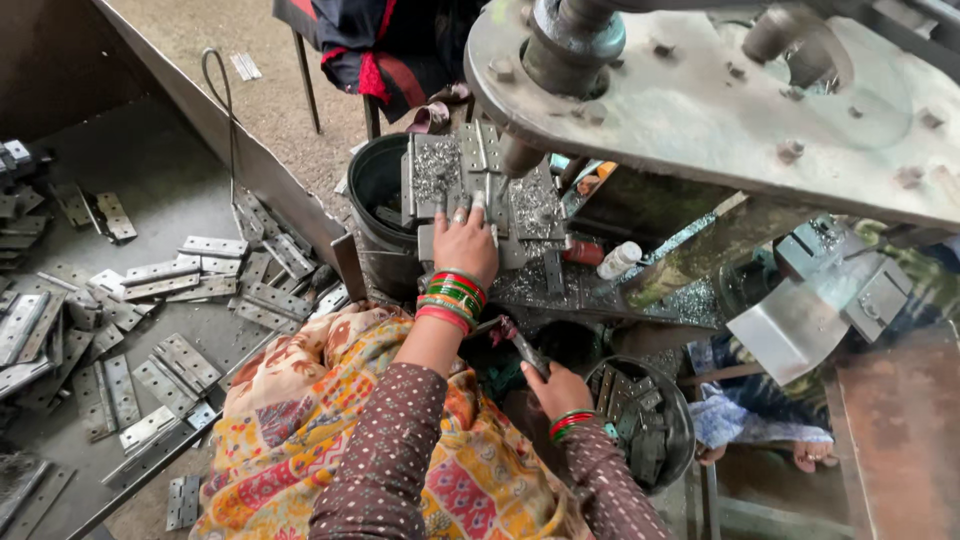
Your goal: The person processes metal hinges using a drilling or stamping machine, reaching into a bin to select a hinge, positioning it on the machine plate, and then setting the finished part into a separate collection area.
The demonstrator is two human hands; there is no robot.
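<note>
Right hand on dark lever

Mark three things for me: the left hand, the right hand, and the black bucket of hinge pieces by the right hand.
left hand (465, 243), head view, back of the hand.
right hand (557, 388), head view, knuckles.
black bucket (683, 428), head view, right rim.

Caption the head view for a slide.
Left hand presses a metal hinge plate under the press; right hand grips a dark handle.
</note>
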